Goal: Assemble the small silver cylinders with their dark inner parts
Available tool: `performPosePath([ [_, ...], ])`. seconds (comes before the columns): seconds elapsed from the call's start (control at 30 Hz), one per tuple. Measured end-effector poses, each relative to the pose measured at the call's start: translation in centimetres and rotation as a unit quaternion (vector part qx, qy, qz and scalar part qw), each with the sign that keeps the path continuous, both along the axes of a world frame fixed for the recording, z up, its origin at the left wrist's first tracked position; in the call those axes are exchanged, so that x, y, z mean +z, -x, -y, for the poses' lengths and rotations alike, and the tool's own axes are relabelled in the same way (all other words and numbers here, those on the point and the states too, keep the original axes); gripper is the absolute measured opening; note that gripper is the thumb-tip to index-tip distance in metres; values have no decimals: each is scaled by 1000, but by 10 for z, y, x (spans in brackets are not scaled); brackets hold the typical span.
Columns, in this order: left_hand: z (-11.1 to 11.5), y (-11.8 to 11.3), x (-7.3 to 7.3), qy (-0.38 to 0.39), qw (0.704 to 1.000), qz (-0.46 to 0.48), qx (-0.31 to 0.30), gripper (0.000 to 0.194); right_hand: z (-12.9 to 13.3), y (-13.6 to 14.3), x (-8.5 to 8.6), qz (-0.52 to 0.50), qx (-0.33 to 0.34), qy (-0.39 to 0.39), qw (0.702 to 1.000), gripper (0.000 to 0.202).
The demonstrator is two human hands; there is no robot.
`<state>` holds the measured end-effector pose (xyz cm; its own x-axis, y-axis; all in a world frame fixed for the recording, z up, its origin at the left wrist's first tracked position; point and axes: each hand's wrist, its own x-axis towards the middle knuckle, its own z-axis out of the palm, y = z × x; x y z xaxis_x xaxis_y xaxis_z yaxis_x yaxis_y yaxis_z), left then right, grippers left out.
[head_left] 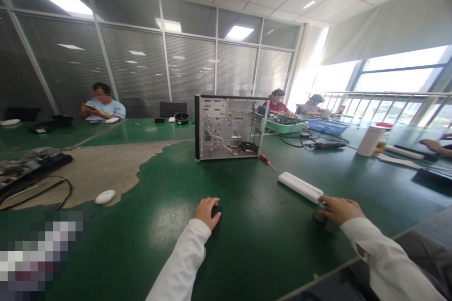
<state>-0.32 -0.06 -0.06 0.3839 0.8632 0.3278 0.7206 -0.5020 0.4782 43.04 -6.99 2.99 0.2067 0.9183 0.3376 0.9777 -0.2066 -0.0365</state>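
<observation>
My left hand (206, 211) rests on the green tabletop with thumb and fingers apart, holding nothing. At the right, my right hand (341, 209) is closed with its fingers bent down by the near end of a long white block (300, 187). Something small seems to be in its fingers, but I cannot make it out. A dark rounded thing (319, 217) shows just below these fingers. Beyond both hands stands an open computer case (231, 127), upright, its metal inside and loose cables facing me. A screwdriver (265, 160) with an orange and black handle lies by the case's lower right corner.
Left, circuit boards (31, 164) and a black cable (68, 188) lie near a white oval object (105, 197). Back right are a green basket (287, 126), a blue basket (326, 126) and a white bottle (370, 141). Several people sit around the table.
</observation>
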Motion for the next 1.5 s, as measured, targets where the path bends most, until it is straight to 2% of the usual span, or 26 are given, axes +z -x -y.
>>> performPosePath([
  [0.1,0,0,0,2,1000,-5,1,35,-7,4,9,22,51,68,996,25],
  [0.17,0,-1,0,5,1000,-6,4,35,-11,12,15,35,73,87,993,25],
  [0.4,2,0,2,13,1000,-3,4,35,-25,57,27,52,139,104,983,26],
  [0.5,2,0,3,16,1000,-1,6,35,-30,89,30,49,175,101,978,25],
  [0.7,2,-1,2,24,999,23,13,36,-41,172,30,-8,316,45,948,26],
  [0.83,0,1,1,44,997,58,25,48,-54,231,29,-56,383,31,922,31],
  [1.0,-4,7,2,22,989,135,48,56,-75,284,15,-167,435,-6,885,48],
  [1.13,-9,13,3,-4,988,140,70,60,-84,295,-14,-305,453,-16,838,70],
  [1.2,-11,14,3,-12,990,123,69,60,-86,293,-27,-325,463,-12,824,77],
  [1.27,-13,15,3,-13,991,118,68,57,-86,290,-34,-327,464,-6,823,79],
  [1.33,-14,15,3,-13,990,123,62,54,-88,288,-35,-329,458,3,826,75],
  [1.5,-13,16,4,-14,992,122,39,51,-90,289,-30,-306,454,10,837,45],
])
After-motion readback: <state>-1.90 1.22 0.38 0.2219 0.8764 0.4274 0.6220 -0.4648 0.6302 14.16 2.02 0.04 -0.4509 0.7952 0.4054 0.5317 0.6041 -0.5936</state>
